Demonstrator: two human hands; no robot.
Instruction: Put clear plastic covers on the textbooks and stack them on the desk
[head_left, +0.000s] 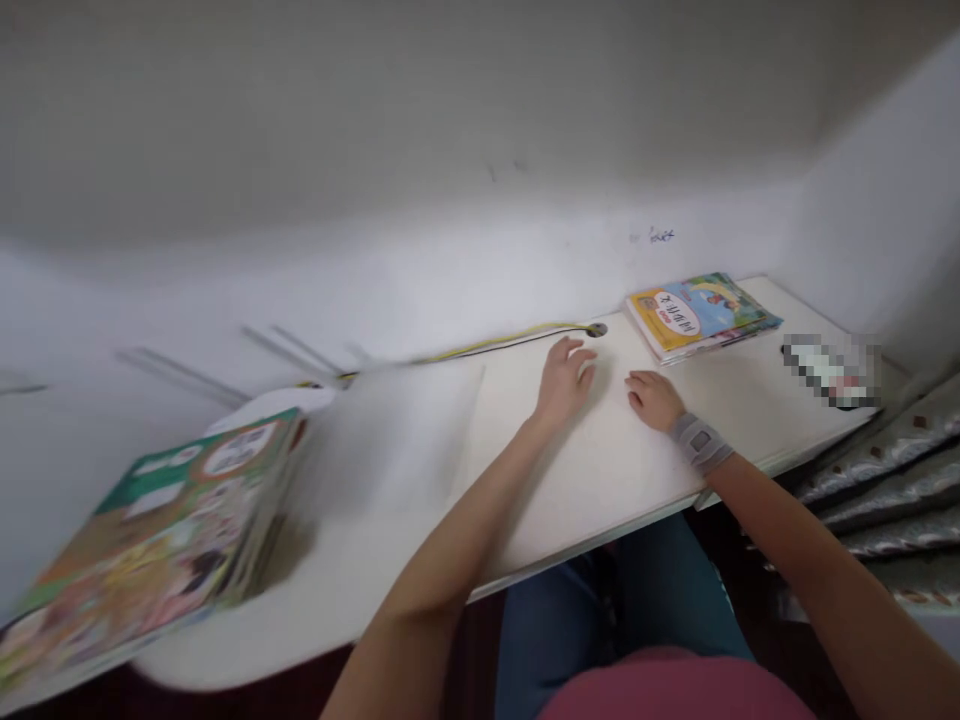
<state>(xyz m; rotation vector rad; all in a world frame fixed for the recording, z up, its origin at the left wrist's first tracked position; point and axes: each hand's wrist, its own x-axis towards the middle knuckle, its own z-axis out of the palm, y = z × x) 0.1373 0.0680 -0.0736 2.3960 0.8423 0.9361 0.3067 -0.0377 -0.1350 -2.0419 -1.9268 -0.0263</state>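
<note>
My left hand [566, 382] is over the white desk [570, 500], its fingers loosely bent and apart, with nothing in them. A short way to its right, my right hand [655, 400] is at the desk top, fingers slightly curled and the thumb apart from them, also holding nothing. A grey band [703, 443] wraps the right wrist. Nearest to the right hand is a small stack of books [701, 312] with a yellow and blue cover on top, lying flat near the wall. Neither hand touches it.
A thicker stack of colourful books [172, 530] lies at the left. A yellow cable [495, 340] runs along the wall to a round hole [597, 330] in the desk. A blurred-out object [831, 370] lies at the right end, above patterned fabric [885, 465].
</note>
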